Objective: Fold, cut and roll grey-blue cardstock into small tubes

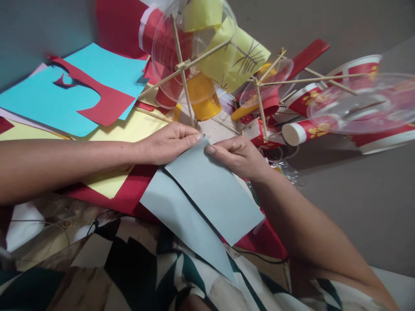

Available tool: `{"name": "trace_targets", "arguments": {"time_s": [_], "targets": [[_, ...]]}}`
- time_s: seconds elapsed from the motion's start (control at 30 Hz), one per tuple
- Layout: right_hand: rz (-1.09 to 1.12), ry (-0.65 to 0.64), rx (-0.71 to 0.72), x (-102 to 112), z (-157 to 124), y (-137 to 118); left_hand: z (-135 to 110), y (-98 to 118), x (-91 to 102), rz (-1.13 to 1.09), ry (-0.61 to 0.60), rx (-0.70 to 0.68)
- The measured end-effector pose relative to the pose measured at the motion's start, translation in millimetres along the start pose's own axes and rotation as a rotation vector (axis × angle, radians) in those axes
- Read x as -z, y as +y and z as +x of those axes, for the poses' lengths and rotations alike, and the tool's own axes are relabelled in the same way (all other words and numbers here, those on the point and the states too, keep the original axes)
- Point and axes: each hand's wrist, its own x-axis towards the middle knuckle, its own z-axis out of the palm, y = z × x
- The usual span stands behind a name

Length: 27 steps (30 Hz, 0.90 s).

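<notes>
A folded pale blue sheet of paper (207, 194) lies in front of me, slanting from its far corner down toward my lap. My left hand (168, 142) pinches that far corner from the left, fingers pressed together on the paper. My right hand (238, 155) pinches the same corner from the right, thumb on top. The two hands nearly touch at the sheet's tip. Under the sheet lie red paper (129, 198) and yellow paper (106, 181).
Bright blue paper (48, 99) with a cut red shape (103, 101) lies at the left. Behind my hands stand wooden stick frames (181, 65), clear plastic cups (363, 103), red paper cups (301, 129), a yellow cup (202, 97) and yellow paper (240, 56). Patterned fabric (145, 268) covers my lap.
</notes>
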Motion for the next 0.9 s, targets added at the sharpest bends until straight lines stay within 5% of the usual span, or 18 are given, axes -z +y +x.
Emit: {"name": "trace_targets", "arguments": {"time_s": [0.2,0.6,0.9], "targets": [[0.044,-0.056,-0.035,6.2,2.6,7.4,2.8,1.6,5.0,-0.081,-0.061,0.107],[-0.087,-0.047,-0.021,1.2,4.8,5.4,4.3,0.0,4.9,0.166,-0.001,-0.014],[-0.232,-0.037,0.07,0.4,4.5,1.7,2.4,-3.1,3.9,0.156,-0.013,-0.029]]}}
